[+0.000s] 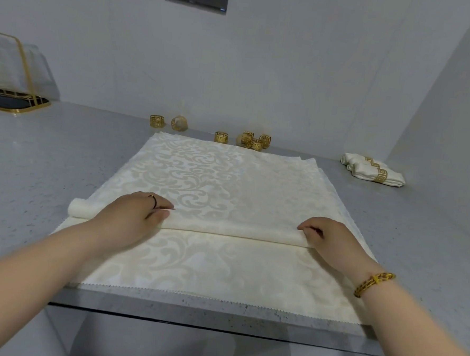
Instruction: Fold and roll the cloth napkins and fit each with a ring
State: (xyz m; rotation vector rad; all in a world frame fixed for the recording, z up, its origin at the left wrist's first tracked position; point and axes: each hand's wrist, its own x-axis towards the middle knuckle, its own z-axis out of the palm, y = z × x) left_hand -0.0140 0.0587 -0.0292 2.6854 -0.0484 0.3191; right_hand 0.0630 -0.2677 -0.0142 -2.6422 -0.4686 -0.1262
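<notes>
**Napkin mid-roll, both hands on it**

Napkin (214, 176) tops a stack on the grey surface (36, 165), its near part rolled into a tube across the middle. Left hand (132, 213) and right hand (326, 233) have fingers curled on the tube, one near each end. Step: rolling. Next, likely: roll evenly to the far edge, then slip on a ring (221, 137) (loose ones at the back).
</notes>
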